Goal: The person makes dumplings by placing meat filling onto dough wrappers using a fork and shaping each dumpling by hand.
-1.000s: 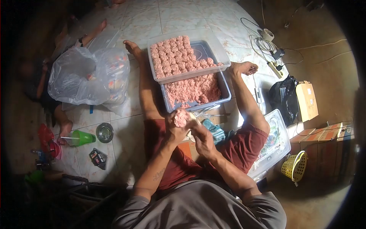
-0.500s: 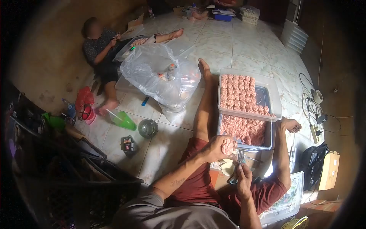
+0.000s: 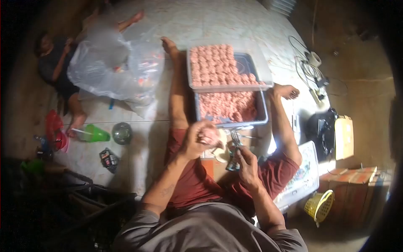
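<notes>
My left hand [image 3: 194, 140] is closed around a ball of pink minced meat [image 3: 208, 136], which shows at the thumb side. In my right hand [image 3: 247, 163] is a metal fork [image 3: 235, 136], tines up, a little to the right of the ball and apart from it. Beyond both hands, a grey-blue tub [image 3: 263, 110] holds loose minced meat [image 3: 222, 106]. A clear plastic tray [image 3: 261, 69] rests over the tub's far part, with rows of shaped meat balls [image 3: 212, 65] filling its left side and front.
At the left are a large plastic bag [image 3: 100, 71], a green cup [image 3: 100, 133], a glass bowl [image 3: 122, 133] and another person [image 3: 52, 65] seated by the wall. Cables [image 3: 308, 71], a cardboard piece [image 3: 344, 137] and a yellow basket [image 3: 319, 206] lie to the right.
The view has swung right and down, so the scene sits further left. The fork and the meat ball are further apart than before. Both hands keep their hold.
</notes>
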`<state>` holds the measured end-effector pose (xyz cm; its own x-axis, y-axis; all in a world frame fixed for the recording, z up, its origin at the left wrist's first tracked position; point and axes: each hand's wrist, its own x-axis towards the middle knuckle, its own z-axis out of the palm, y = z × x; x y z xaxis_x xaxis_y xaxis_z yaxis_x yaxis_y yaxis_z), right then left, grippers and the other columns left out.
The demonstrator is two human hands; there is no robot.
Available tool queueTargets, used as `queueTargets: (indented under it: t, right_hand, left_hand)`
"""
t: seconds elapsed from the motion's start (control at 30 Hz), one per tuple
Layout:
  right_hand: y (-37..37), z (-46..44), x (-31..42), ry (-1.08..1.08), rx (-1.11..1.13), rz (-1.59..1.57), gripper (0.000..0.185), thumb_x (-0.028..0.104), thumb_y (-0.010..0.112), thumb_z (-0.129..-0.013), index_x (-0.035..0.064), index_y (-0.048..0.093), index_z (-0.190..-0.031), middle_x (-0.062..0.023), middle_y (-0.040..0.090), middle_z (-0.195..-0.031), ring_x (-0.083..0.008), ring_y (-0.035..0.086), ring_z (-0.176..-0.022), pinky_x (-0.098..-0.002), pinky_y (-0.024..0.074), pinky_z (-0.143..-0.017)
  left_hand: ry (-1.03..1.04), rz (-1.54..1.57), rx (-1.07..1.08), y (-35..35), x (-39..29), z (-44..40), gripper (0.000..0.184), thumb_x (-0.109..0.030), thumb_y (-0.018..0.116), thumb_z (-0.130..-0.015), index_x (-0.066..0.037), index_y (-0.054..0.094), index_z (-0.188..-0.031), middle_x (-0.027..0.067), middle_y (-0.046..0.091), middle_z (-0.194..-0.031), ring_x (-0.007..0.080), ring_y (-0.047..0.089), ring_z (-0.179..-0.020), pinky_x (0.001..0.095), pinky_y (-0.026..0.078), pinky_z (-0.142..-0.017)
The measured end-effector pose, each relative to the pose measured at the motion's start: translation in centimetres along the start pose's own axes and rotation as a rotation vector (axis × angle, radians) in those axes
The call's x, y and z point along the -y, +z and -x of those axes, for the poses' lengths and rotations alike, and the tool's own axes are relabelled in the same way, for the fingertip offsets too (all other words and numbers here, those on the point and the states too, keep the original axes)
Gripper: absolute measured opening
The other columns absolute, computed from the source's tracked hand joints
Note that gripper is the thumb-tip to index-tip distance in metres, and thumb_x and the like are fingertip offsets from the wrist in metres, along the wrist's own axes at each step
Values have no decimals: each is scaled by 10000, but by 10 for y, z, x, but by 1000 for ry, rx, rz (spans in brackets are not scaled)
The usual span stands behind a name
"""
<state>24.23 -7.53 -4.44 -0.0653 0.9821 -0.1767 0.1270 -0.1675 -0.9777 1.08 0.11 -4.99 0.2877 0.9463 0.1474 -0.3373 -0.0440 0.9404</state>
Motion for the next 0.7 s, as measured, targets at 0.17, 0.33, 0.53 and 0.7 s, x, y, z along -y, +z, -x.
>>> queueTargets:
  t: [0.17,0.33,0.53,0.7]
  right_hand:
    - [15,5,-10,7,184,-104,214,109,569,-1054,-28,654,-1195,17,561,-920,-106,507,-819,-270,449,-758]
    - [35,-16,0,-311,-71,410,270,-67,540,-929,-5,656,-1164,-248,614,-958,-421,615,-881,-443,495,-764]
    - [-1,6,51,77,-56,171,120,-1,554,-976,-11,609,-1082,-200,631,-915,-332,646,-822,-406,517,-742]
    - [-5,16,67,-194,-140,362,134,-9,571,-977,-1,605,-1107,-186,618,-889,-313,619,-747,-403,504,-694]
  left_hand:
    - [61,-58,-41,19,-16,-13,457,-100,932,-723,-53,568,-995,-15,557,-819,66,542,-774,253,487,-680]
    - [90,-729,-143,37,1,-18,542,-346,958,-691,-30,592,-936,93,616,-777,206,630,-733,373,518,-686]
    - [116,-580,-45,9,-22,-11,539,-282,963,-699,-16,616,-1014,38,664,-894,125,617,-835,301,532,-799]
    - [-85,-286,87,10,-8,-11,381,-150,899,-765,-15,625,-993,30,676,-885,82,610,-822,268,523,-765]
